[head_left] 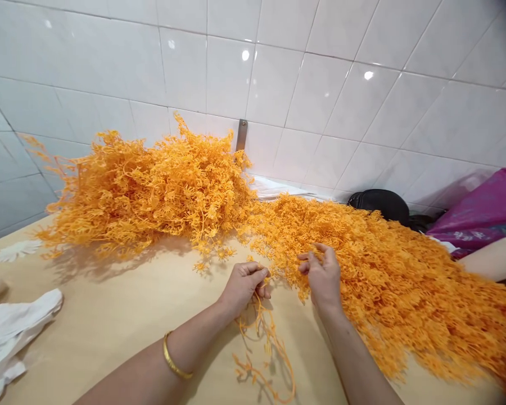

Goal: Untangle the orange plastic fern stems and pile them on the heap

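My left hand (pixel 247 284) is closed in a pinch around an orange artificial plant sprig (pixel 274 332). The sprig's thin, curling stems hang below the fingers over the table. To its right, my right hand (pixel 324 275) is raised with fingers apart and bent, at the edge of a long heap of loose orange sprigs (pixel 396 270); whether the fingertips touch the heap I cannot tell. A taller pile of orange sprigs (pixel 160 191) stands behind my left hand, against the wall.
A white cloth (pixel 17 337) lies on the pale tabletop (pixel 152 315) at left, near a white flower-shaped piece (pixel 17 251). At the back right are a black case (pixel 379 205) and a purple bag (pixel 480 208). A tiled wall (pixel 278 84) bounds the table, with a metal bracket (pixel 242 135).
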Available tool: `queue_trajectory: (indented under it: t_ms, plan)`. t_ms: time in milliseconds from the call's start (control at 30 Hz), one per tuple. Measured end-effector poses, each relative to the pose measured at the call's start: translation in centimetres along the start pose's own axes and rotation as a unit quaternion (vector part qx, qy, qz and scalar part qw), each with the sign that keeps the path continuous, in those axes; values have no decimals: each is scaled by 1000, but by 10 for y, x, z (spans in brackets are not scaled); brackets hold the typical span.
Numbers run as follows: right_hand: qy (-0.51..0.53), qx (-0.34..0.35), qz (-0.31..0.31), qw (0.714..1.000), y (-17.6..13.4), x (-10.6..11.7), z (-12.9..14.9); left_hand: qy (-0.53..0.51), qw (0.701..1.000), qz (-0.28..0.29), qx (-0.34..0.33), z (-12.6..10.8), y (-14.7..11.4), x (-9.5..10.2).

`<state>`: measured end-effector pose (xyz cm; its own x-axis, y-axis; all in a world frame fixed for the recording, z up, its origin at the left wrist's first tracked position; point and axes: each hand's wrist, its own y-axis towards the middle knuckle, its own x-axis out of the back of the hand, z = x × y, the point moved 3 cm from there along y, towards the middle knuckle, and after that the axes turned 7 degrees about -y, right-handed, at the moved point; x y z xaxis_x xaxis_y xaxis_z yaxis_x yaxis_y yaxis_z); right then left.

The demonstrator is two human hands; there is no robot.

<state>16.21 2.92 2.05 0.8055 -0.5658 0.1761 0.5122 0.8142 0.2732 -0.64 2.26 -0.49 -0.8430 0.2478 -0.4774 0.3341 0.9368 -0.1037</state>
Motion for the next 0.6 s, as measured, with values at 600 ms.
queue_trajectory:
  t_ms: [600]
  plan:
    - [34,-26,212,976,-26,-29,0,60,997,23,-29,5,0,-6]
